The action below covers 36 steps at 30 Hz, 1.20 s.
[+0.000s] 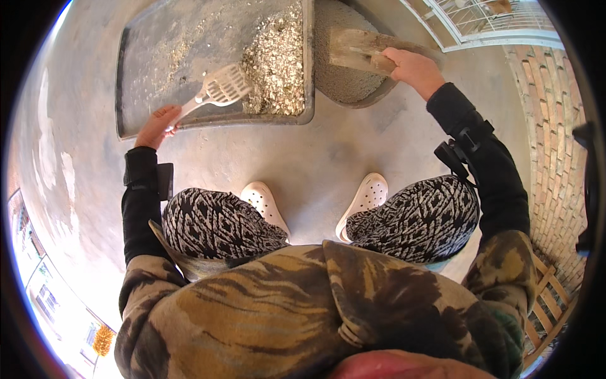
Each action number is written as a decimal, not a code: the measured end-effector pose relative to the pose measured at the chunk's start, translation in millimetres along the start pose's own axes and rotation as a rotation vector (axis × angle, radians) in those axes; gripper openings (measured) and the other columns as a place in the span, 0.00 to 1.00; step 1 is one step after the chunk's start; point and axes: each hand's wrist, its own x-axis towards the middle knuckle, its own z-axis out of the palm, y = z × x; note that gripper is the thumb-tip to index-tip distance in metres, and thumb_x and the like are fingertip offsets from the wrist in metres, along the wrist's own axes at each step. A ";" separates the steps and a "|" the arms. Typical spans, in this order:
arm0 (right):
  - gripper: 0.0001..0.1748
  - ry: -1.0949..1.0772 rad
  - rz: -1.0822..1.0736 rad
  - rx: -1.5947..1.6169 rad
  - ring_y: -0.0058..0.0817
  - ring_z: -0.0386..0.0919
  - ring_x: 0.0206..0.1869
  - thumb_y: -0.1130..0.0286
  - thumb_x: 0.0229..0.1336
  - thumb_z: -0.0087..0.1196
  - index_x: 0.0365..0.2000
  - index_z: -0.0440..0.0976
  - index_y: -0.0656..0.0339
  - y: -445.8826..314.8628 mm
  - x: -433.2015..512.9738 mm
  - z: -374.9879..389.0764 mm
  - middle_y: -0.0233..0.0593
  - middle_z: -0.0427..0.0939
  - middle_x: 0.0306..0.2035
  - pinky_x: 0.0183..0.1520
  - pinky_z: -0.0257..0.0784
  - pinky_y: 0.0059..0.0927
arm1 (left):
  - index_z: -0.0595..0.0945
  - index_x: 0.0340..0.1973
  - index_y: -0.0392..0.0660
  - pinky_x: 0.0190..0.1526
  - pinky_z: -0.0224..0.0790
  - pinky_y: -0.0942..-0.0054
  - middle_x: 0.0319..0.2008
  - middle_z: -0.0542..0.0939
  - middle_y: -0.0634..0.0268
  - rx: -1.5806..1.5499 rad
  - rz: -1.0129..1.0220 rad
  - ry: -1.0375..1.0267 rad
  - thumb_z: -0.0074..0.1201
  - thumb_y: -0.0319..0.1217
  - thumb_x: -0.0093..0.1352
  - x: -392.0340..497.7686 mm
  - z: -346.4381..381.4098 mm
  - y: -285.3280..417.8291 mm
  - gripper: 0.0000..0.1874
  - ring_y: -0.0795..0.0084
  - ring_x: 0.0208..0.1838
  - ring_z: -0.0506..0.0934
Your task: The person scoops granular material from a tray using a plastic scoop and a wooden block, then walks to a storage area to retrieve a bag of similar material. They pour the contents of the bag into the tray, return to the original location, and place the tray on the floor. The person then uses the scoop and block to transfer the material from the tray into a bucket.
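My left hand [158,127] grips the handle of a pale slotted scoop [227,85], which looks like a litter scoop. Its slotted head is over a shallow dark tray [165,90], beside a heap of pale, coarse chips [279,66] at the tray's right end. My right hand [416,71] is closed on the end of a flat, worn wooden board or paddle [355,49]. The board lies across a rounded tub [362,103] filled with fine grey granules [341,85]. Whether the board touches the granules, I cannot tell.
Both containers stand on a smooth concrete floor [322,151]. A white wire cage [502,23] is at the upper right, above a brick surface [544,118]. A slatted wooden piece [547,303] is at lower right. My pale clogs [265,201] are below the tray.
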 end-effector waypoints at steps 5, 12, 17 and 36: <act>0.17 -0.127 0.051 -0.086 0.41 0.70 0.35 0.68 0.38 0.44 0.35 0.66 0.53 -10.7 -4.5 -6.1 0.42 0.72 0.30 0.35 0.64 0.37 | 0.75 0.27 0.47 0.15 0.50 0.88 0.14 0.67 0.75 0.263 -0.030 0.018 0.47 0.43 0.61 -4.7 -41.6 8.1 0.13 0.87 0.15 0.63; 0.19 -0.205 0.066 -0.059 0.40 0.70 0.34 0.70 0.33 0.44 0.35 0.67 0.54 -17.9 -1.2 0.0 0.43 0.72 0.29 0.34 0.64 0.34 | 0.76 0.28 0.46 0.16 0.46 0.87 0.14 0.64 0.76 0.527 -0.047 -0.061 0.47 0.40 0.62 11.4 -42.9 15.9 0.11 0.87 0.16 0.58; 0.19 -0.237 0.073 -0.115 0.40 0.70 0.33 0.70 0.35 0.43 0.35 0.66 0.55 -33.9 -1.8 1.5 0.43 0.72 0.29 0.34 0.63 0.35 | 0.77 0.27 0.44 0.19 0.52 0.85 0.14 0.67 0.76 0.636 0.141 -0.151 0.47 0.41 0.62 12.6 -8.4 7.6 0.13 0.87 0.18 0.63; 0.20 -0.101 0.064 0.150 0.39 0.70 0.35 0.65 0.36 0.45 0.37 0.67 0.56 -49.7 -6.6 7.8 0.44 0.73 0.30 0.37 0.64 0.34 | 0.76 0.25 0.46 0.19 0.46 0.87 0.15 0.64 0.80 0.102 0.138 -0.197 0.49 0.38 0.62 13.1 53.1 -29.1 0.10 0.89 0.18 0.59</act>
